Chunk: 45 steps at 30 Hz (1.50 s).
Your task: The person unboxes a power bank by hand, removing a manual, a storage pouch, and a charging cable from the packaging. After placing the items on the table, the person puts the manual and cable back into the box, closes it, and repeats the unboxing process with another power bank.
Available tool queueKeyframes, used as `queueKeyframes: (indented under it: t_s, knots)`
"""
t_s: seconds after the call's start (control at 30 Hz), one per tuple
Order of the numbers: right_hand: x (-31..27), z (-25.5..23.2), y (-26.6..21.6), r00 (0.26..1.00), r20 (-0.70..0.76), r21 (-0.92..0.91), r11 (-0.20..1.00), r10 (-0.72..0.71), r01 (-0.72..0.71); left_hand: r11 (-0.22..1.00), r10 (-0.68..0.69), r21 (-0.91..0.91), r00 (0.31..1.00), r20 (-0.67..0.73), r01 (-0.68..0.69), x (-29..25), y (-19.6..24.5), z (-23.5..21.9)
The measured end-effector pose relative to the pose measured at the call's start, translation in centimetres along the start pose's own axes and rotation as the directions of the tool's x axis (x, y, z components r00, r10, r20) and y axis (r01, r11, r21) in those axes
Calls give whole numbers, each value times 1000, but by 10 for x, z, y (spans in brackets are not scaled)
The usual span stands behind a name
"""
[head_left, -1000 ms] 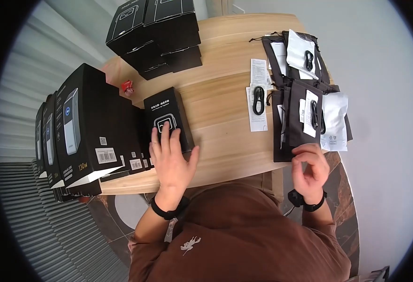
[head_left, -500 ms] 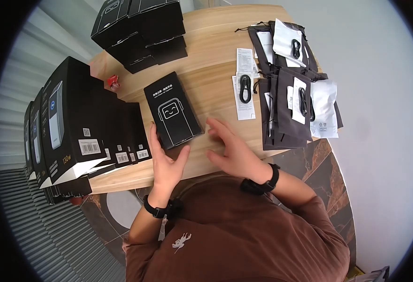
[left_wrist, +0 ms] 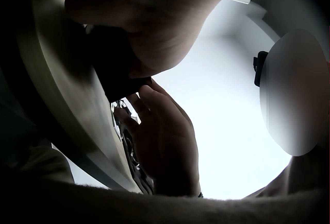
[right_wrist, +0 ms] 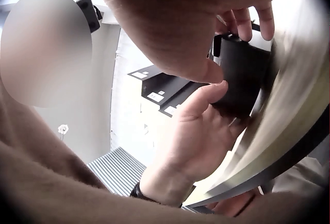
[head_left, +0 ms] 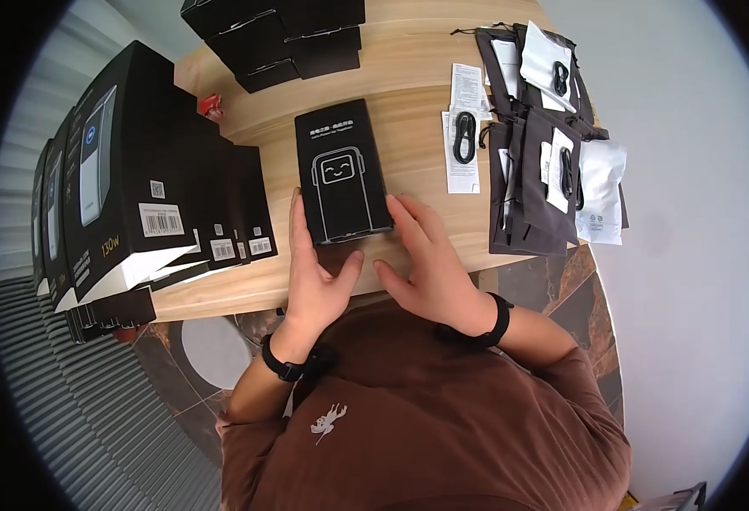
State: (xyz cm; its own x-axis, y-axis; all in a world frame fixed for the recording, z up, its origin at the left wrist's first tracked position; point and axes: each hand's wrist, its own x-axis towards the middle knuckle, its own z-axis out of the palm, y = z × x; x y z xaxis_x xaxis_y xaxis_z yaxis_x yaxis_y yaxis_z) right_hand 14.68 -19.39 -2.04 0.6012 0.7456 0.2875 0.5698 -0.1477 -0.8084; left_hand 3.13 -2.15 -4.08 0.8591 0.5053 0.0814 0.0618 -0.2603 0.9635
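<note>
Bracketing the black box (head_left: 343, 173) from both sides is where I have things now: it lies flat on the wooden desk (head_left: 409, 102), just in front of the person's chest. I judge this to be the squaring-up and taking-hold step, with the box not yet lifted.

Going from the biggest things down: at 9 o'clock of the box a row of tall black cartons (head_left: 127, 170) stands on edge, barcode labels facing me. At 12 o'clock, on the far side of the desk, sits a stack of flat black boxes (head_left: 289, 38). At 3 o'clock lie dark drawstring pouches (head_left: 532, 183), then white packets and leaflets with coiled black cables (head_left: 466, 136).

My left hand (head_left: 315, 272) runs along the box's left edge, fingers straight, thumb angled toward the near end; that grip is relaxed and flat, not curled round anything. My right hand (head_left: 430, 264) has straight fingers laid against the box's near right corner, also a flat, uncurled grip. The right wrist view shows both hands close on the dark box (right_wrist: 242, 74) at the desk's edge.

The next move, as I read it, calls for curling fingers under the near end.

The box is matte black and oblong, with a white outline drawing of a smiling face and small white lettering above it.
</note>
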Motion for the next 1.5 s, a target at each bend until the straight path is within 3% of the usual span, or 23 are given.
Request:
queueKeyframes:
  t_s: [0.07, 0.17, 0.27, 0.3, 0.4, 0.43, 0.47, 0.53, 0.57, 0.67, 0.7, 0.8, 0.9, 0.93, 1.0, 1.03, 1.1, 1.13, 1.17, 1.23, 1.27, 1.37, 1.5]
  knots:
    - [-1, -5, -3, 1000, -11, 53, 998, 15, -14, 994, 78, 72, 997, 3, -78, 2, 5, -5]
    - [8, -18, -1, 997, -31, 32, 997, -72, 73, 978, 75, -193, 997, -11, -76, 7, 9, -10]
    - [37, -24, 13, 976, -160, 10, 989, -146, 150, 945, 131, -302, 991, -1, -125, 21, 14, -15]
    - [54, -24, 7, 964, -242, 21, 992, -112, 121, 947, 42, -318, 999, 4, -39, 24, 15, -18]
    - [96, -22, 29, 956, -126, -177, 954, -265, 241, 923, 3, -385, 1000, 0, -3, 41, 12, -19]
    - [106, -22, 28, 944, -187, -120, 960, -270, 251, 928, 3, -373, 1000, 2, -2, 45, 10, -19]
    - [110, -25, 24, 955, -194, -65, 974, -225, 216, 932, 4, -362, 1000, 4, -2, 49, 7, -19]
    - [115, -31, 11, 973, -191, 49, 989, -129, 141, 975, 155, -158, 988, -16, -155, 48, 4, -10]
    - [114, -37, 2, 985, -169, 35, 999, -27, 34, 973, 98, -215, 995, 32, -89, 41, 4, -8]
    - [112, -33, 1, 953, -226, 481, 874, 202, -71, 989, 69, 120, 988, 138, -86, 17, 17, -6]
    - [113, -31, 9, 945, -168, 615, 779, 281, -122, 929, 148, 313, 973, 177, -198, 15, 30, -6]
    - [110, -19, 40, 911, -108, 803, 575, 398, -156, 941, 76, 309, 975, 209, -139, 10, 26, -5]
    - [102, -15, 57, 862, -127, 802, 562, 491, -202, 970, 67, 224, 990, 125, -94, 7, 20, -6]
    - [98, -13, 59, 844, -143, 801, 562, 517, -209, 984, -6, 175, 994, 108, -13, 6, 19, -8]
    - [90, -7, 60, 803, -363, 621, 765, 473, -170, 985, -159, 75, 983, 89, 153, 3, 21, -17]
    - [85, -4, 59, 777, -464, 509, 846, 426, -160, 973, -212, -83, 975, 67, 218, 3, 26, -21]
    - [72, -13, 50, 845, -527, 82, 995, 93, -58, 957, -258, -105, 960, 110, 269, 5, 28, -33]
    - [67, -19, 42, 863, -499, -144, 990, -81, 10, 949, -278, -117, 952, 131, 293, 7, 27, -39]
    - [62, -21, 32, 874, -441, -172, 975, -204, 140, 952, -257, -134, 956, 142, 276, 7, 24, -43]
    - [46, -24, 24, 927, -100, -144, 927, -361, 346, 935, -268, -219, 960, 83, 280, 8, 22, -45]
    - [39, -24, 20, 898, 75, -99, 893, -434, 440, 924, -276, -260, 960, 51, 279, 8, 22, -46]
    - [32, -19, -6, 806, 319, -126, 820, -499, 558, 930, -238, -299, 970, -45, 214, 9, 18, -46]
    - [34, -21, -6, 813, 317, -146, 822, -487, 550, 955, -243, -193, 968, -64, 227, 5, 13, -39]
